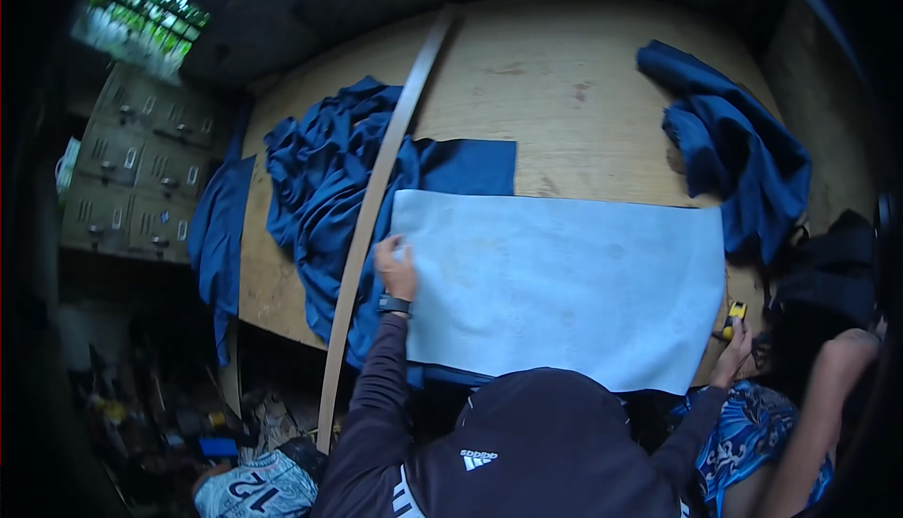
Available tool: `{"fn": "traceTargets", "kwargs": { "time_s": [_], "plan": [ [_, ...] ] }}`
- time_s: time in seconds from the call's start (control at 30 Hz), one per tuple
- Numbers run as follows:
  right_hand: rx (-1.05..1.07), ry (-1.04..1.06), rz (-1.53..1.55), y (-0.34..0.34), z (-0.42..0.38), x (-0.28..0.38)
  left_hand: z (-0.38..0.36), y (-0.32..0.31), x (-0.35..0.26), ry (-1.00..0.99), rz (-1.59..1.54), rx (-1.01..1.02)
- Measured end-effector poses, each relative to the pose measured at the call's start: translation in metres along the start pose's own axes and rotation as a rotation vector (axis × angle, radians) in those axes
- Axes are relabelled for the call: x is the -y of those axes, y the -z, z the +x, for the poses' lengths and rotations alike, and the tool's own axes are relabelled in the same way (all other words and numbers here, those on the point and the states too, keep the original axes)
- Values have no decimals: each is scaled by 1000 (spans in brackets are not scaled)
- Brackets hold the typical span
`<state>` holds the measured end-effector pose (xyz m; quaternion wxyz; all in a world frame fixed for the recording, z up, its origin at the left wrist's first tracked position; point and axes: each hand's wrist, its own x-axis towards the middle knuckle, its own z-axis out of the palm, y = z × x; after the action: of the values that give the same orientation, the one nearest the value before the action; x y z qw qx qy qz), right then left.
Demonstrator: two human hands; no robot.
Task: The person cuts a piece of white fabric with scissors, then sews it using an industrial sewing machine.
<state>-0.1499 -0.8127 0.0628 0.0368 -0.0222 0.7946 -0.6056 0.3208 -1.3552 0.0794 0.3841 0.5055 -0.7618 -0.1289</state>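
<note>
Wooden table (pixel 574 66), with lockers (pixel 136 160) beyond its left edge. Pale blue sheet (pixel 564 283) spread along the near edge; left hand (pixel 396 270) at the sheet's left side, fingers bent, whether pinching cannot be told. Right hand (pixel 734 350), near the table's near right corner, closed around a yellow tape measure (pixel 736 312). Long strip (pixel 373 200) crosses heaped blue cloth (pixel 315 170).

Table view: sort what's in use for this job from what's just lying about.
In use, it seems:
- light blue sheet, left hand at its edge
- yellow tape measure, in the right hand
- table, under the sheet

Just about, it seems:
- crumpled blue cloth at the table's right end
- lockers beyond its left end

Unsure: long strip.
</note>
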Motion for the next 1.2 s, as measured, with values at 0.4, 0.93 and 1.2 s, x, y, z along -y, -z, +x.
{"fn": "traceTargets", "kwargs": {
  "time_s": [0.4,0.93,1.2],
  "plan": [
    [840,-135,290,-213,-189,150,-91,-16,-220,347,-1120,999],
    [458,-345,477,-160,-51,106,4,-51,-188,-436,-222,1340],
    [83,57,-313,-126,102,31,46,-123,-150,-303,-126,1287]
  ]
}}
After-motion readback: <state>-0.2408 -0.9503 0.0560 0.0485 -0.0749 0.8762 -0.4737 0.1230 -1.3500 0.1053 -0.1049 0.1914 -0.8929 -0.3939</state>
